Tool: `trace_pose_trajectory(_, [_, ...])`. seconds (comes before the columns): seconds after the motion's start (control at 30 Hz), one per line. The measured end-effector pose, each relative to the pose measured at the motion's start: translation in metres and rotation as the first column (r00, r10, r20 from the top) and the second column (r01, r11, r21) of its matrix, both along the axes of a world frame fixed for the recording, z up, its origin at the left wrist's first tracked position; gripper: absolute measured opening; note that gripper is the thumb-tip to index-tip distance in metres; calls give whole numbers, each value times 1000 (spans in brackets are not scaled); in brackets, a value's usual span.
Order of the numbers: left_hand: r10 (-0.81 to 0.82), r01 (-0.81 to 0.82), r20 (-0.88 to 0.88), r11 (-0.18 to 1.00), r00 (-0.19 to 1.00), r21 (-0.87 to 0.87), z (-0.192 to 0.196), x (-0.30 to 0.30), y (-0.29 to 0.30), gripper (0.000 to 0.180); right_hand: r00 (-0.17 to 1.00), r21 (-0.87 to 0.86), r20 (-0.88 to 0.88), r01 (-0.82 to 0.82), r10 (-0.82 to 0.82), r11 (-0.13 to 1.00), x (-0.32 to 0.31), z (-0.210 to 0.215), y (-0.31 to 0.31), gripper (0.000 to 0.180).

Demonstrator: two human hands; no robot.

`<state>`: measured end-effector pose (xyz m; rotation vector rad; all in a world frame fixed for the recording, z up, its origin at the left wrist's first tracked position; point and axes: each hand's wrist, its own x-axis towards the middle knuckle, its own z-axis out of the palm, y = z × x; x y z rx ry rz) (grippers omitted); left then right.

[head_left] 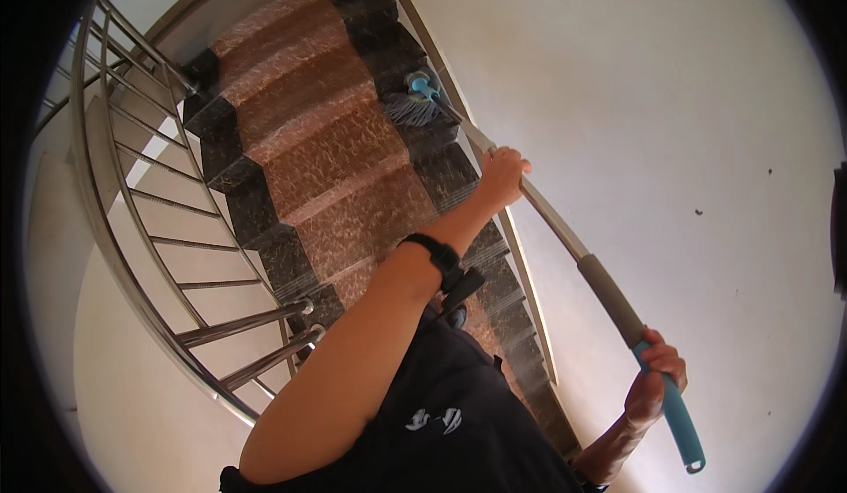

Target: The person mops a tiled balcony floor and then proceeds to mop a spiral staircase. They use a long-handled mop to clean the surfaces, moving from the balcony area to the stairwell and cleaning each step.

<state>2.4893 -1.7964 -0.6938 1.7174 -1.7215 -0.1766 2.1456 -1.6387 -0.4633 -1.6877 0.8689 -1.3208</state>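
Observation:
A mop (557, 226) with a grey pole and a blue end grip slants from lower right up to the stairs. My left hand (504, 176) is wrapped round the pole, below the mop head. Higher up, my right hand (657, 377) is closed round the blue end grip. At the far end, the mop head (415, 106), with a blue socket and grey strands, rests on a dark stair edge against the right-hand wall. A black band with a small device (447, 268) circles my left forearm.
Stairs (331, 145) with a red-brown middle and black sides run up ahead. A curved metal railing (110, 220) borders them on the left. To the right stands a pale wall (670, 140) with a skirting strip along the steps.

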Motion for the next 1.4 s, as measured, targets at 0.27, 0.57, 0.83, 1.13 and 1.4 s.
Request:
trace_pose_trajectory(0.27, [-174, 174, 4, 985, 985, 20, 60, -52, 63, 21, 999, -183, 46, 34, -26, 983, -76, 83, 7, 30])
trace_pose_trajectory(0.57, [142, -156, -117, 980, 983, -123, 33, -42, 145, 25, 941, 240, 327, -174, 89, 955, -76, 45, -25, 22])
trace_pose_trajectory(0.83, [131, -131, -178, 991, 975, 8, 8, -15, 24, 21, 990, -95, 97, -92, 102, 991, -19, 24, -17, 21])
trace_pose_trajectory(1.13, [62, -58, 48, 995, 997, -85, 9, -103, 41, 12, 976, 16, -17, 217, -217, 976, -100, 44, 51, 6])
trace_pose_trajectory(1.4, [-51, 48, 4, 962, 999, 270, 52, -82, 37, 15, 958, -20, 13, 286, -286, 958, -73, 27, 39, 10])
